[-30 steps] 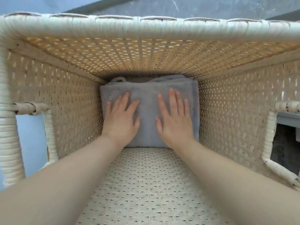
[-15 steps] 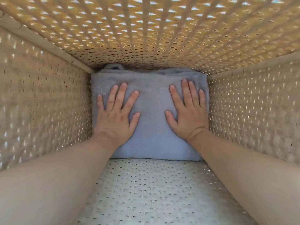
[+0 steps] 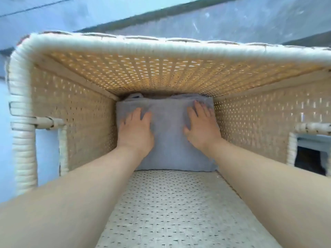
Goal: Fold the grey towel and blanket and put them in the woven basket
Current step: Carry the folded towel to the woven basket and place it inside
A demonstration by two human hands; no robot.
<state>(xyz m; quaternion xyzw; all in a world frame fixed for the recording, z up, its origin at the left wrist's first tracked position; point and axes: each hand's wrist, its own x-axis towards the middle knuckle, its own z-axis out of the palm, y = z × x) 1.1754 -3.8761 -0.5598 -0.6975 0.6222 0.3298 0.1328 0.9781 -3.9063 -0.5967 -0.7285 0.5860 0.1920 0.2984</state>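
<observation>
A folded grey towel point(image 3: 168, 136) lies flat at the bottom of the deep woven basket point(image 3: 179, 49). More grey fabric point(image 3: 134, 96) shows behind its far edge, partly hidden. My left hand point(image 3: 137, 133) rests palm down on the left half of the towel, its fingers blurred and pressed into the cloth. My right hand point(image 3: 201, 127) lies palm down on the right half, its fingers reaching the far right corner. Both forearms reach down into the basket.
The basket's woven walls close in on all sides; cut-out handles open in the left wall point(image 3: 47, 151) and the right wall point(image 3: 311, 156). A pale blue-grey floor or wall point(image 3: 125, 13) shows beyond the far rim.
My head has pulled back up out of the basket, so the rim and handles show again. Both hands stay on the towel; my left fingers have drawn closer together.
</observation>
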